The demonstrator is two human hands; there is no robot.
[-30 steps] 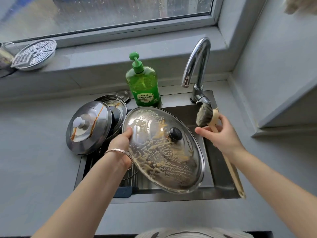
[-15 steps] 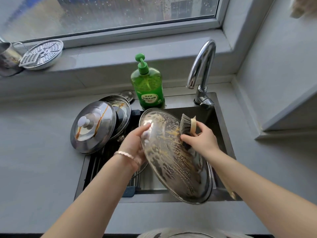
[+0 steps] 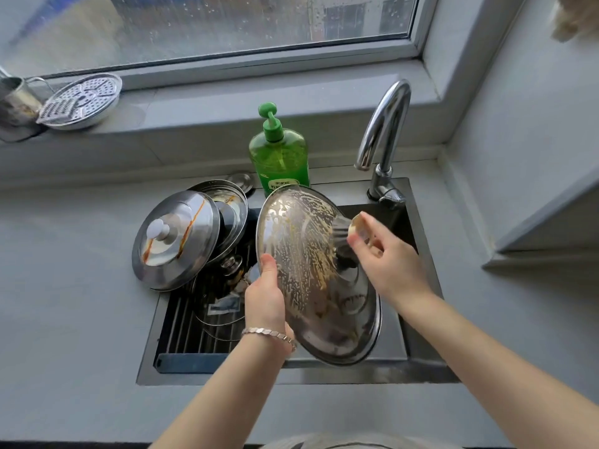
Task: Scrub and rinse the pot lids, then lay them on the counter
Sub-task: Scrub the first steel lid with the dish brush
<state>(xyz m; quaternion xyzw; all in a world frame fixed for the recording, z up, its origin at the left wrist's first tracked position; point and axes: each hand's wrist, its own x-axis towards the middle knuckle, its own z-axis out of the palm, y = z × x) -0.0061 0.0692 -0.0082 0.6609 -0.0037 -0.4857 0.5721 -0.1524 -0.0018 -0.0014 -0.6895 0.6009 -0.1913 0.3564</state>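
Big steel lid (image 3: pixel 308 260) is up over the sink (image 3: pixel 324 374), tilted with its top face toward the camera and streaked with yellowish suds. Left hand (image 3: pixel 264 303) has it by the left edge, thumb on the top face and the other fingers hidden behind, bracelet (image 3: pixel 269 333) on the wrist. Right hand (image 3: pixel 385 257) is curled round a scrub brush (image 3: pixel 350 230), with the bristles against the lid just above its dark knob (image 3: pixel 345 256).

The other dirty lids are piled at the sink's far left corner. The top one (image 3: pixel 175 238) is steel with a white knob and orange-brown streaks, leaning half onto the tabletop (image 3: pixel 64 286). What looks like a glass lid (image 3: pixel 220 306) lies lower down in the sink on the ribbed rack.

Green dish soap bottle (image 3: pixel 280 157) stands right behind the big lid, faucet (image 3: pixel 384 131) to its right at the far rim. A perforated steamer plate (image 3: pixel 81 100) leans on the window sill far left.
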